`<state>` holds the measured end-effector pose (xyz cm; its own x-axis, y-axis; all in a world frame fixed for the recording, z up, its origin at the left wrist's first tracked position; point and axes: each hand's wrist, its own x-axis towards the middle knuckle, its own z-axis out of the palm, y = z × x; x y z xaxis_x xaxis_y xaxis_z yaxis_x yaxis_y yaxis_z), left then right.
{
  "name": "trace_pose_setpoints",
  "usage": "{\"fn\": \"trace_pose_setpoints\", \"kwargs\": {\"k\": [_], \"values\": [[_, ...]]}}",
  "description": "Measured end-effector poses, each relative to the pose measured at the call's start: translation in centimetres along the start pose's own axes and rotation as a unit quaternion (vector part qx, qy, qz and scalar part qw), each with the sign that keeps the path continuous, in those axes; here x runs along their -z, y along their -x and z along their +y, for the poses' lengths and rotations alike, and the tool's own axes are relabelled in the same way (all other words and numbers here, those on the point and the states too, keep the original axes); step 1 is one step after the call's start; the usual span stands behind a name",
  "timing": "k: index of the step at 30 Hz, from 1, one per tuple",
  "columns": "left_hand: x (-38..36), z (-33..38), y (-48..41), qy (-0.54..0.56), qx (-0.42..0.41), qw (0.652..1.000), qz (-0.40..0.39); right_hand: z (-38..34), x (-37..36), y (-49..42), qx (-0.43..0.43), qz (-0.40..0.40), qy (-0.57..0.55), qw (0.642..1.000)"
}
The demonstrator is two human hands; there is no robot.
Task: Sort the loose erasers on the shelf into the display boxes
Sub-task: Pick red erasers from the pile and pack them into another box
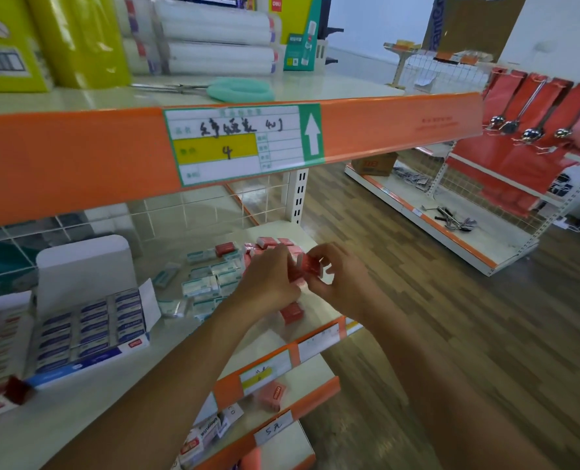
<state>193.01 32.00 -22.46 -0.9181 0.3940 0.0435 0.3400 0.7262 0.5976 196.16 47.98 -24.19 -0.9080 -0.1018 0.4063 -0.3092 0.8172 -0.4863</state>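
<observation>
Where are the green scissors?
In the head view, the green-handled scissors lie on the top shelf, left of centre. They are just in front of the stacked white rolls and above the price label with the white arrow.

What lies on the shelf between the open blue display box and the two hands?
Loose teal-and-white wrapped erasers, scattered on the cream shelf, seen in the head view.

Seen from the aisle, a price label (244,144) on the orange shelf edge (61,157) is showing handwritten Chinese characters, a black "4" on a yellow field and a white up-arrow on green. A red "deli" logo (276,1) is peeking from a box (295,18) above. Lower down, a handwritten tag (275,426) is reading "5元". The red logo on the blue display box (95,361) is blurring beyond reading.
</observation>
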Motion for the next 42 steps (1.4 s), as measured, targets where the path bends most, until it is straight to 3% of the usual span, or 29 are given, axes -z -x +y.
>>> {"fn": "trace_pose_setpoints", "kwargs": {"k": [8,16,31,42], "values": [[3.9,-3.4,3.2,0.092,0.017,0.996,0.01,-5.8,-1.7,-1.7,-0.009,-0.007,-0.105,0.994],[7.5,-7.6,6.6,0.107,0.08,0.987,0.088,-10.9,-5.0,-3.4,-0.008,-0.043,-0.197,0.979],[13.9,-14.9,14.2,0.088,0.147,0.972,0.163,-19.0,-11.8,-4.9,0.116,-0.075,-0.173,0.975],[17.9,-18.9,19.5,-0.007,0.154,0.97,0.187,-25.5,-15.3,-4.6,0.169,-0.186,-0.106,0.962]]}}
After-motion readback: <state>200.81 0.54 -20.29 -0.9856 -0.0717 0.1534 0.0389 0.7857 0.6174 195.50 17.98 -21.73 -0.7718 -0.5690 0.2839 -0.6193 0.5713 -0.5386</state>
